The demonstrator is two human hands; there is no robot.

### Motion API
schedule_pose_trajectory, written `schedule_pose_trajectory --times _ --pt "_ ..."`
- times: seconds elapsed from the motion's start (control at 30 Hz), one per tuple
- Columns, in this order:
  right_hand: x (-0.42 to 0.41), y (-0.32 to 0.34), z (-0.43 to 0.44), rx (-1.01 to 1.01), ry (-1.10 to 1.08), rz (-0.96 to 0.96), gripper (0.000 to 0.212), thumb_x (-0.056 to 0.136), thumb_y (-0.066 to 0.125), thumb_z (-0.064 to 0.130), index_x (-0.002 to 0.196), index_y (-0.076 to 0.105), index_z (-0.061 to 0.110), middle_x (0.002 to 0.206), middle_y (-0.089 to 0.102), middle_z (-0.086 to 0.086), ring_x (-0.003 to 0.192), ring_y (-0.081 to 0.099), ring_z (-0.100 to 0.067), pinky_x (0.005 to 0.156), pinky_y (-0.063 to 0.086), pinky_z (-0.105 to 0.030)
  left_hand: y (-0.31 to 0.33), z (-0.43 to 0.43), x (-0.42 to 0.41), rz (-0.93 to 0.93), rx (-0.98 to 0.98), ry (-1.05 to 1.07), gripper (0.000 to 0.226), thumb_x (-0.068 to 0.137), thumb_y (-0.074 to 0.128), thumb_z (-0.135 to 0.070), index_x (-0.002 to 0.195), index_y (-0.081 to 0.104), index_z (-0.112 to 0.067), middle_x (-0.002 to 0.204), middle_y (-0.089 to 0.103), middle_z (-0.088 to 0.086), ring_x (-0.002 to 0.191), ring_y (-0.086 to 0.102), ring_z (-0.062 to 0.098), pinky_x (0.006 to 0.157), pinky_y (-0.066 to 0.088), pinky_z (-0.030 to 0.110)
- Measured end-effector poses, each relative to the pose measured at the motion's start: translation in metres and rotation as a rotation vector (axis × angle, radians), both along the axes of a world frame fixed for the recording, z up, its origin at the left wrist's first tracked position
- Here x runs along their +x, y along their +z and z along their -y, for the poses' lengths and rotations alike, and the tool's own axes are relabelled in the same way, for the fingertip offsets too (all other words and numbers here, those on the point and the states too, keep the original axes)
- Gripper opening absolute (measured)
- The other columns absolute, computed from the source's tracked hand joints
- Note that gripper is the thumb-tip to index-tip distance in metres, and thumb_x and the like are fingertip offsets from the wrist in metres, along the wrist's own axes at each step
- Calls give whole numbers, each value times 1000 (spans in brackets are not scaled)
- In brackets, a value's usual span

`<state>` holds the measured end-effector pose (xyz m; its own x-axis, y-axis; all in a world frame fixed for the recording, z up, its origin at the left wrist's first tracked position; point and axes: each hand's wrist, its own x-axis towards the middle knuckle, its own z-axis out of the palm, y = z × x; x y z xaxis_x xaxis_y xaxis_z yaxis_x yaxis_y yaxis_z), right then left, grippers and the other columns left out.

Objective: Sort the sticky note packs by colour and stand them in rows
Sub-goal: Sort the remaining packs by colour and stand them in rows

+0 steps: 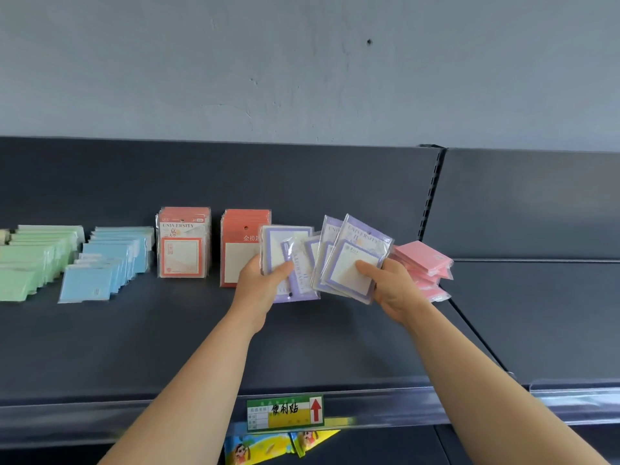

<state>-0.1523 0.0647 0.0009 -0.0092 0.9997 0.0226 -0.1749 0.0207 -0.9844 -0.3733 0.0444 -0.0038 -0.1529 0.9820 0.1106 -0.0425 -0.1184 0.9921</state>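
On the dark shelf (167, 347) my left hand (260, 286) grips a bunch of purple sticky note packs (285, 243), one hanging crooked below. My right hand (392, 286) holds a second fan of purple packs (355, 260), thumb on the front one. Two rows of red packs (183, 243) (240, 243) stand upright to the left of my hands. Further left lie a row of blue packs (107, 263) and a row of green packs (30, 263), leaning back. Pink packs (424, 260) lie piled behind my right hand.
A dark back panel (235, 179) runs behind the shelf, with a slotted upright (431, 193) at the right. A second shelf bay (536, 313) lies to the right. A green and yellow price label (285, 412) sits on the front rail, with colourful packets (278, 446) below.
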Motion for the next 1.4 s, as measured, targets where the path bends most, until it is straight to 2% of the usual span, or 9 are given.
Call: schedule_pose_trajectory --times 0.13,0.2,0.27,0.43,0.63,0.93,1.1,1.27,1.4 --pt "7 5 0 72 -9 173 28 91 61 4 118 60 7 112 71 -4 101 68 -21 91 54 -41 13 2 -3 -158 62 -4 5 92 64 -25 94 64 -30 94 70 -11 85 68 4 74 57 26" --pt "8 7 1 81 30 216 27 91 61 6 118 60 8 111 71 -2 101 69 -20 89 55 -40 16 3 -1 -167 64 -37 9 92 64 -25 101 65 -27 94 70 -12 79 69 0 58 53 14" --pt "11 7 2 70 51 232 26 91 62 8 117 60 10 112 71 -1 101 69 -19 88 56 -40 17 4 1 -154 51 -54 16 92 65 -26 107 66 -23 96 72 -9 81 70 3 55 51 12" --pt "13 6 6 48 67 218 28 91 63 10 118 59 10 112 71 -1 101 69 -21 86 57 -45 15 4 4 -103 -6 -65 22 87 71 -31 106 69 -21 95 76 -6 91 72 15 73 56 28" --pt "11 1 11 26 -80 -66 20 95 54 4 109 64 14 103 72 -3 93 69 -23 80 56 -46 6 6 6 -71 -89 -124 31 85 74 -19 114 63 -20 104 74 0 97 70 19 93 54 45" --pt "22 4 9 83 7 132 29 89 62 8 118 62 10 111 71 -5 104 68 -26 93 52 -53 15 5 0 -179 -180 -273 45 97 43 -54 118 59 -18 111 71 2 103 68 20 98 50 44" --pt "20 13 8 92 121 280 41 80 69 19 118 61 8 112 71 -4 103 68 -24 93 52 -52 20 3 -8 -342 -127 -373 21 94 62 -17 114 65 -13 108 73 4 103 68 21 100 49 45" --pt "12 19 7 115 123 305 42 75 72 25 114 62 12 111 72 0 102 68 -23 92 53 -51 29 2 -7 -402 -145 -431 33 87 58 9 111 64 -13 107 73 4 105 67 19 89 54 35" --pt "8 21 6 98 167 248 29 87 66 10 116 60 8 112 71 -5 104 68 -25 93 52 -49 36 1 -8 -376 -182 -401 38 84 60 9 117 52 -9 110 69 12 100 69 22 83 57 38"
